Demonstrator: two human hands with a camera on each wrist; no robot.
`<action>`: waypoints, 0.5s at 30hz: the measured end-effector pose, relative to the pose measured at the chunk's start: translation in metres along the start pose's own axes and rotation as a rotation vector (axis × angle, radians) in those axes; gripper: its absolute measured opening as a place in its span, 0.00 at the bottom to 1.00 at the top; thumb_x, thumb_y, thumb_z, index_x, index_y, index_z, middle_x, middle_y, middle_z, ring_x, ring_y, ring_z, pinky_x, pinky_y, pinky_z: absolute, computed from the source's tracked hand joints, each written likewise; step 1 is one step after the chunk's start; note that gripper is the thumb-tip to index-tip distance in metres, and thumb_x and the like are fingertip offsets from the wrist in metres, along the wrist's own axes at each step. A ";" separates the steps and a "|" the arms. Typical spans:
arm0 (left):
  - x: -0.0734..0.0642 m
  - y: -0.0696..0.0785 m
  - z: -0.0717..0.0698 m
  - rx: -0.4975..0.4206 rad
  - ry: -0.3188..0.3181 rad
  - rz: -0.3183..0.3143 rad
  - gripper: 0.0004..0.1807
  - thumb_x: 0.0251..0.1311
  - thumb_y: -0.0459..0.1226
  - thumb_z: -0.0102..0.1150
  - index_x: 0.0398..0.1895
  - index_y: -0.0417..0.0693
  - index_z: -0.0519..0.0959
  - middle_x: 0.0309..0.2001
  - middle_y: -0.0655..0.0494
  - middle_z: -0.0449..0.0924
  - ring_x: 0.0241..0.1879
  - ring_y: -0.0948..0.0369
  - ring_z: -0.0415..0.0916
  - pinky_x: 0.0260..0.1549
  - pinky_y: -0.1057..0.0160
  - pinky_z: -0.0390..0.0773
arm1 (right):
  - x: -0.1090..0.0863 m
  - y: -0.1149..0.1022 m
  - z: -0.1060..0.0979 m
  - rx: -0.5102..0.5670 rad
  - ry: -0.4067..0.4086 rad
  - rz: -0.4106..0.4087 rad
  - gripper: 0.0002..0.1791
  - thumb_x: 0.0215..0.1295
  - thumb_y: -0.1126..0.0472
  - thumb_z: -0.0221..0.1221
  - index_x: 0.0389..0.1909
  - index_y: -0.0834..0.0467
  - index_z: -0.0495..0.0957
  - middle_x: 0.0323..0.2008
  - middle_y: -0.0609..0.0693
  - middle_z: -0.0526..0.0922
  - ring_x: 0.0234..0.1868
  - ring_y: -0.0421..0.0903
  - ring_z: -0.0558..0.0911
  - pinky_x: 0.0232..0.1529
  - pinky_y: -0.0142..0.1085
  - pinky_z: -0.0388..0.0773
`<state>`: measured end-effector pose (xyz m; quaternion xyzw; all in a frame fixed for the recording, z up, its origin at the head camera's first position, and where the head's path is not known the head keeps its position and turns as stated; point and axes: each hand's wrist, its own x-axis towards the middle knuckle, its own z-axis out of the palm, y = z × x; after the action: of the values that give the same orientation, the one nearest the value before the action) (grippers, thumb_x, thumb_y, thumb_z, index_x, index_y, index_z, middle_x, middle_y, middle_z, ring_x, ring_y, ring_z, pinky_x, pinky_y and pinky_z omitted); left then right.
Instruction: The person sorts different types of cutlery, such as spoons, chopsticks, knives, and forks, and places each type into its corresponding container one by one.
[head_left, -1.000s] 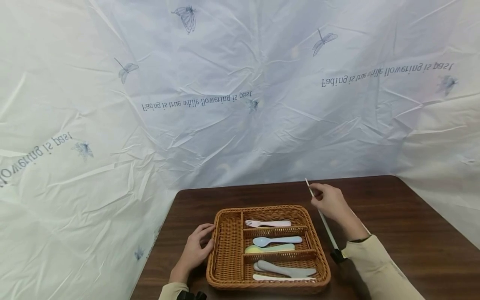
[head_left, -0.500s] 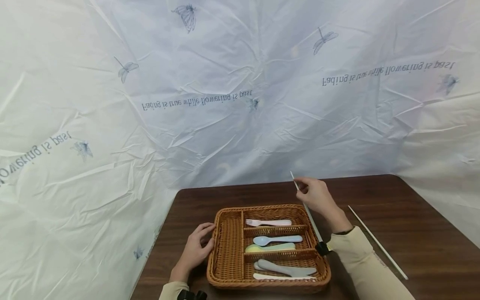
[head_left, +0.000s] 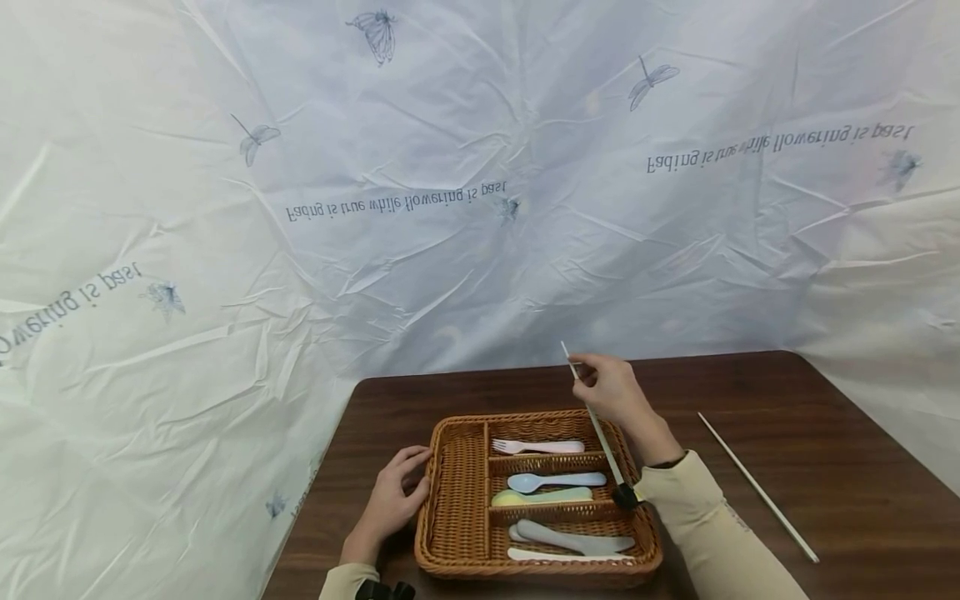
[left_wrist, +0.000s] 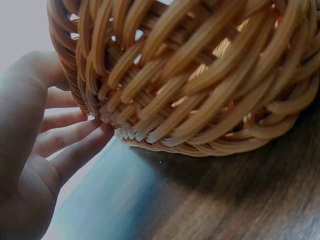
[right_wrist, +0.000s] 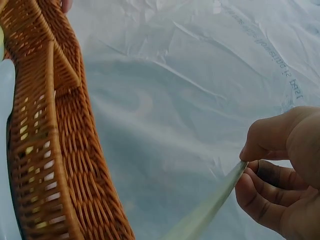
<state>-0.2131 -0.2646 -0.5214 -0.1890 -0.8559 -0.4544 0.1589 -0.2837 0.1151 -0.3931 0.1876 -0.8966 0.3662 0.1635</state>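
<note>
A brown wicker cutlery basket (head_left: 459, 500) with several compartments stands on the dark wooden table. My left hand (head_left: 392, 492) rests against its left side. In the left wrist view, extended fingers (left_wrist: 75, 142) touch the wicker near the basket's lower edge. My right hand (head_left: 611, 387) pinches a pale chopstick (head_left: 602, 433) between thumb and fingertips, held slanting above the basket's right back corner. The right wrist view shows this chopstick (right_wrist: 212, 202) running away from the pinch. A second chopstick (head_left: 757, 486) lies on the table to the right.
In the basket lie a pinkish-white fork (head_left: 537, 447), a pale blue spoon (head_left: 557, 482), a yellow-green utensil (head_left: 542, 497), grey knives (head_left: 573, 539) and a white knife (head_left: 558, 556). The basket's long left compartment holds nothing. A white printed sheet (head_left: 450, 275) hangs behind the table.
My right hand has moved left with the chopstick, from beside the basket to over its right back corner. The second chopstick has come into view behind the arm. The left hand stays put.
</note>
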 end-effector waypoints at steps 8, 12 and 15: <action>0.000 -0.001 -0.003 -0.008 -0.028 -0.002 0.22 0.63 0.30 0.58 0.61 0.44 0.76 0.60 0.54 0.72 0.57 0.52 0.75 0.45 0.58 0.84 | 0.007 -0.013 0.013 0.031 0.005 -0.026 0.22 0.62 0.66 0.58 0.58 0.58 0.78 0.38 0.53 0.83 0.36 0.46 0.83 0.32 0.38 0.82; 0.000 -0.002 -0.003 -0.006 -0.027 -0.006 0.22 0.63 0.30 0.58 0.61 0.45 0.76 0.59 0.54 0.72 0.57 0.52 0.75 0.45 0.58 0.84 | 0.010 -0.021 0.020 0.062 0.009 -0.049 0.22 0.61 0.67 0.58 0.58 0.58 0.78 0.37 0.53 0.82 0.35 0.46 0.82 0.31 0.38 0.81; 0.000 -0.003 -0.003 -0.011 -0.023 -0.005 0.22 0.63 0.30 0.59 0.61 0.45 0.76 0.59 0.54 0.72 0.57 0.51 0.75 0.45 0.57 0.84 | 0.012 -0.029 0.025 0.085 0.011 -0.056 0.22 0.61 0.67 0.58 0.58 0.58 0.78 0.37 0.53 0.82 0.35 0.46 0.82 0.30 0.37 0.81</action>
<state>-0.2141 -0.2680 -0.5218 -0.1930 -0.8556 -0.4572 0.1471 -0.2850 0.0758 -0.3875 0.2174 -0.8737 0.4002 0.1707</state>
